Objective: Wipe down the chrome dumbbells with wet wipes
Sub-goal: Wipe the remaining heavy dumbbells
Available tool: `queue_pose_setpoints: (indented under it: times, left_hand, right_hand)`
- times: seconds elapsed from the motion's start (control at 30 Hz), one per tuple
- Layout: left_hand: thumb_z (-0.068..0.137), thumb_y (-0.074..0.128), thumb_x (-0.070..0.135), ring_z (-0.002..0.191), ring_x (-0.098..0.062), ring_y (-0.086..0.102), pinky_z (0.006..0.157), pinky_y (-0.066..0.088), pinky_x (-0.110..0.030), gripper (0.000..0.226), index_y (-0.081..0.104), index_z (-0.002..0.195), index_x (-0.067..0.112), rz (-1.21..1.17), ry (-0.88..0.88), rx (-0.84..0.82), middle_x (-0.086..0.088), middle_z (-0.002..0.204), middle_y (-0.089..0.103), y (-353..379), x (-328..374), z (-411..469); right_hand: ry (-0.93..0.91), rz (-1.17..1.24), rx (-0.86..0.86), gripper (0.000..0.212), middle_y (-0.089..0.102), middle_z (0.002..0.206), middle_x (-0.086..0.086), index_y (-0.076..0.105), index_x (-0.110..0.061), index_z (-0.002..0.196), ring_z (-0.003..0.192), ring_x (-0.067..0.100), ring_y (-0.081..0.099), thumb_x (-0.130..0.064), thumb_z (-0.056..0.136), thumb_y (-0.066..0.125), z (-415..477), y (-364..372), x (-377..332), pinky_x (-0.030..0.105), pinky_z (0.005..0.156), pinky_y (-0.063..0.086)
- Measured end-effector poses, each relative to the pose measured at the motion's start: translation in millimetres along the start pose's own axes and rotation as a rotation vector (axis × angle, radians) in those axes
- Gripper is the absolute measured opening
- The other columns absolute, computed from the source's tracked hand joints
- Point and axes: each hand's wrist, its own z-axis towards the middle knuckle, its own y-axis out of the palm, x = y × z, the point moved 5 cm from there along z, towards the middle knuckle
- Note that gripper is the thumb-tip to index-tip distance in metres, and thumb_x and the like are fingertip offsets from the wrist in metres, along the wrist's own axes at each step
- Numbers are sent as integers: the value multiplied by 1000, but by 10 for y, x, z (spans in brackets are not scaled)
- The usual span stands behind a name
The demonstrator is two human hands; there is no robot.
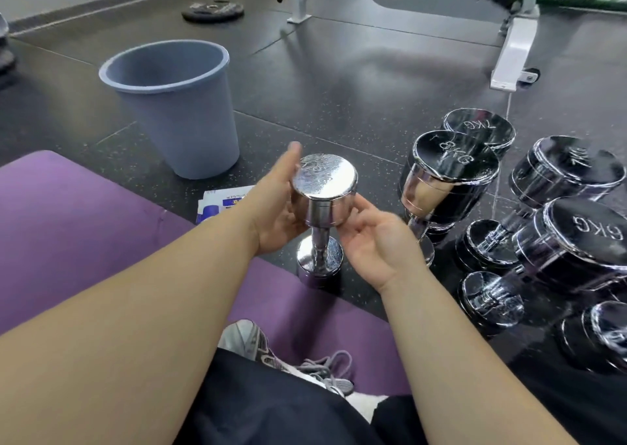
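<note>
A small chrome dumbbell (324,190) stands on end on the dark floor just past the purple mat (68,227). My left hand (274,207) cups the left side of its upper head, with one fingertip raised above the rim. My right hand (376,241) lies palm up, and its loosely bent fingertips touch the lower right side of the same head. Neither hand shows a wipe. A blue and white wet wipe pack (220,203) lies on the floor, partly hidden behind my left forearm. Several larger chrome dumbbells (451,176) stand on the right, marked 8KG, 7KG and 6KG.
A grey-blue plastic bin (176,105) stands on the floor ahead and to the left. A black weight plate (213,10) lies far back. A white bench frame (512,47) stands at the back right. My shoe (258,342) rests on the mat.
</note>
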Motion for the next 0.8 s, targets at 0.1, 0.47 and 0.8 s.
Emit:
queue_pose_setpoints:
  times: [0.1,0.47,0.8]
  left_hand:
    - [96,29,37,92,-21,58,86,48,-37,40,62,105,15,43,-27,-19,-6,102,64,-178,-38,-65]
    - [85,69,2,89,-12,57,75,43,-26,42,53,120,18,598,201,86,3,99,66,-238,-71,218]
    - [82,64,54,115,-27,58,100,46,-36,71,43,138,15,1162,57,184,-7,127,62,-271,-334,773]
  right_hand:
    - [-53,-90,-43,42,65,75,4,58,-5,84,71,12,65,28,82,33,-19,31,130,19,71,54]
    - [-204,-434,85,27,63,86,22,63,-1,86,80,31,60,17,66,67,363,102,67,39,65,47]
    - [-170,-946,302,40,68,63,-5,71,-25,67,57,11,60,12,73,59,802,-237,93,29,57,52]
